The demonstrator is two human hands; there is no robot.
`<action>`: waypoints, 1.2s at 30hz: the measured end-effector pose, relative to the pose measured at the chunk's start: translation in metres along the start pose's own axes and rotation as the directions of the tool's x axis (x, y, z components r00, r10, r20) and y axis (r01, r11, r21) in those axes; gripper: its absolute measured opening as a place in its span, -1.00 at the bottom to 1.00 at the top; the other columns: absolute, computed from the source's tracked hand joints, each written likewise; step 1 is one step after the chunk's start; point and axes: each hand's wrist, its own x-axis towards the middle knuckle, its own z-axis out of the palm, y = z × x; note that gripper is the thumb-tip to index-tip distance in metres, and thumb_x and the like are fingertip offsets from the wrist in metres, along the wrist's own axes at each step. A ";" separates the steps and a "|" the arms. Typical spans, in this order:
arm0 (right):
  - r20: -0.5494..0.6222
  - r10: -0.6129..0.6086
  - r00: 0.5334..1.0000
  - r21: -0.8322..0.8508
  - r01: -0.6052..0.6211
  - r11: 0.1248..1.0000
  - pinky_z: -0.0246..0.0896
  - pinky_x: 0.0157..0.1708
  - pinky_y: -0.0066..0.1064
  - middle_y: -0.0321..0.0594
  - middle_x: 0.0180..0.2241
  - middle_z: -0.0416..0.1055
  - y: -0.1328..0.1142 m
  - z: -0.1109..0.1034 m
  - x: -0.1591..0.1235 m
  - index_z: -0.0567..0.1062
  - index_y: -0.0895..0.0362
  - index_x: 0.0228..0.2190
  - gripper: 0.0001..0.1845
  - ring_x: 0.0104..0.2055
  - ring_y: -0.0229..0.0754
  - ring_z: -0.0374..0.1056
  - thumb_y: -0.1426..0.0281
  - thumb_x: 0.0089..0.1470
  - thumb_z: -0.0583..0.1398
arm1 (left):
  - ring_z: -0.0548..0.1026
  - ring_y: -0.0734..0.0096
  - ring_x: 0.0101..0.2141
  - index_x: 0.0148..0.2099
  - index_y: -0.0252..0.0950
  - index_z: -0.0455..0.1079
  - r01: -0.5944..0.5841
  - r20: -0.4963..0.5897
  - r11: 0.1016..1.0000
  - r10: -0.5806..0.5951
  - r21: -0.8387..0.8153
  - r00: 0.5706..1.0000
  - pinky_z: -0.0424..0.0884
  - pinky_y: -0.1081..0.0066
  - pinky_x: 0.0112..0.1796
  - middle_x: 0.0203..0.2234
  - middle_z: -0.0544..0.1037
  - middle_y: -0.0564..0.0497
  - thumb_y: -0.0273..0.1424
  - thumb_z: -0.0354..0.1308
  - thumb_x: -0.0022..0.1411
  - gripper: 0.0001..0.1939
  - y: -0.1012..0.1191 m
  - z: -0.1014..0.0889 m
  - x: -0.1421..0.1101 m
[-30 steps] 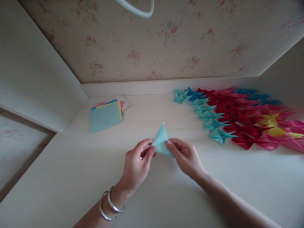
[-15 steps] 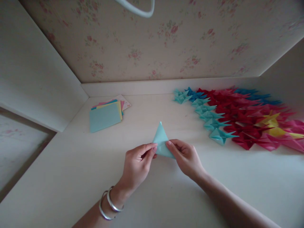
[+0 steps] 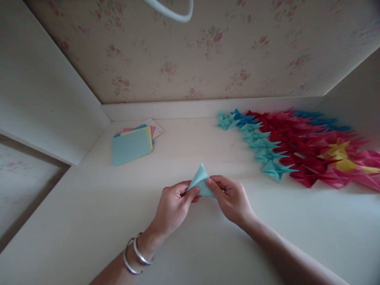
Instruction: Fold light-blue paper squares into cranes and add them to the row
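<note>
A light turquoise sheet of folded origami paper (image 3: 201, 180) is held between my two hands above the white table, one pointed corner facing away from me. My left hand (image 3: 175, 202) pinches its left side, thumb on top and fingers beneath. On the right side, my right hand (image 3: 233, 198) grips the paper between thumb and curled fingers. The lower edge of the paper is partly hidden by the thumbs. Two silver bangles (image 3: 138, 253) circle my left wrist.
A stack of coloured paper squares (image 3: 132, 146) lies at the left back of the table (image 3: 190, 245). Rows of folded paper shapes (image 3: 305, 146), in turquoise, red, pink, yellow and blue, cover the right back. A white cable (image 3: 175, 15) hangs before the floral wall.
The paper's tip has come lower and nearer to me, and the sheet looks more bent. My left thumb has slid onto the paper's face.
</note>
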 end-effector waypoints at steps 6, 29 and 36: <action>0.069 0.020 0.997 0.179 -0.032 0.983 0.29 -0.41 -0.41 -0.19 -0.42 0.55 0.002 0.002 0.000 0.55 0.12 -0.35 -0.73 -0.38 -0.17 0.45 0.17 0.13 0.24 | 0.62 0.24 -0.33 -0.24 -0.29 0.60 0.061 0.023 0.988 -0.058 -0.142 0.998 0.55 0.38 -0.27 -0.38 0.66 -0.04 -0.22 0.22 0.25 -0.75 -0.005 -0.001 0.003; 0.408 0.123 0.904 0.346 -0.278 0.896 0.36 -0.28 -0.35 -0.20 -0.31 0.62 0.001 -0.001 0.006 0.56 0.10 -0.18 -0.70 -0.27 -0.11 0.52 0.30 0.00 0.36 | 0.64 0.30 -0.45 -0.26 -0.28 0.56 -0.035 -0.074 0.976 0.052 0.213 0.996 0.47 0.51 -0.44 -0.49 0.66 -0.01 -0.24 0.16 0.29 -0.75 -0.003 -0.006 0.002; 0.367 0.191 0.910 0.286 -0.306 0.908 0.36 -0.35 -0.42 -0.27 -0.46 0.53 0.003 -0.004 0.010 0.59 0.15 -0.37 -0.76 -0.41 -0.22 0.44 0.22 0.00 0.34 | 0.66 0.28 -0.40 -0.22 -0.28 0.54 0.020 -0.205 0.997 -0.004 0.077 0.979 0.54 0.45 -0.36 -0.47 0.67 -0.01 -0.18 0.19 0.26 -0.73 -0.006 -0.011 0.011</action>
